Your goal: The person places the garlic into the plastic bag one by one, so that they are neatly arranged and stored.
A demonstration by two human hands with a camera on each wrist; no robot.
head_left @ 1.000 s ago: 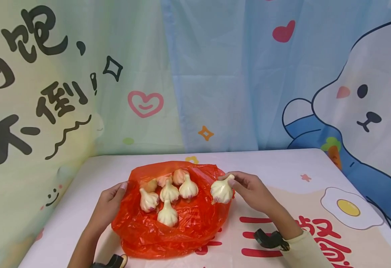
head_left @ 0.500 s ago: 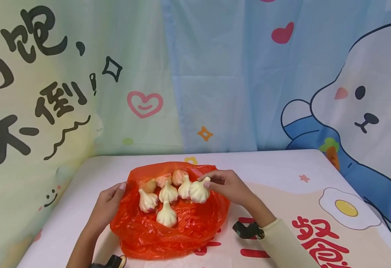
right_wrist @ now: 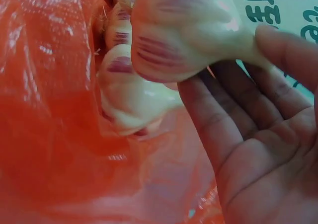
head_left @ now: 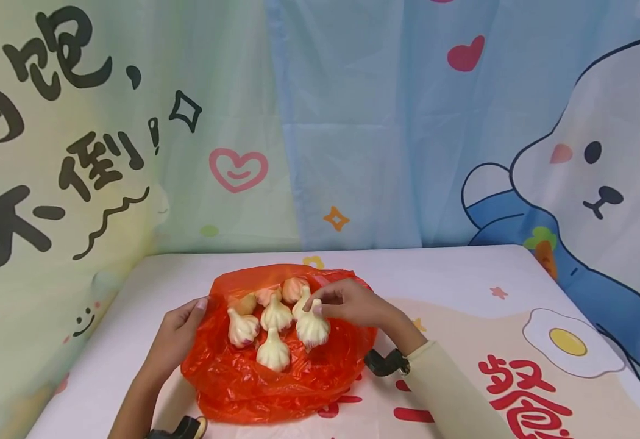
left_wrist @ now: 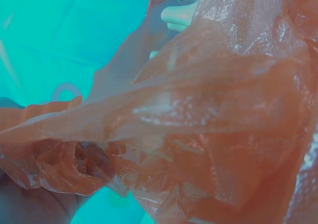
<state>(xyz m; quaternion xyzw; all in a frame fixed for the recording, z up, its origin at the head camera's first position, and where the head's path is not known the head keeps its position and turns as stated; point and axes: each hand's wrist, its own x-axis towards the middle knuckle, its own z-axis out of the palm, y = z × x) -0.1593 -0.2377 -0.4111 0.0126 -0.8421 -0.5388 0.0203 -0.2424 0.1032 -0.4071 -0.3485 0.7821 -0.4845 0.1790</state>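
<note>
A red plastic bag lies spread on the table, its mouth towards me. My left hand pinches its left edge; in the left wrist view the bag film covers most of the hand. By its stem, my right hand holds a white garlic bulb over the bag's right half. The right wrist view shows the held bulb between thumb and fingers, close to another garlic bulb. Several more bulbs, such as the front one, sit inside the bag, and a few at the back look orange through the film.
The white table carries a printed fried egg and red lettering. A printed cloth hangs behind it. A dark wrist device is on the right wrist, and another on the left.
My right hand has carried the garlic bulb leftwards from the bag's right edge to beside the other bulbs, and slightly down. The left hand has stayed on the bag's edge.
</note>
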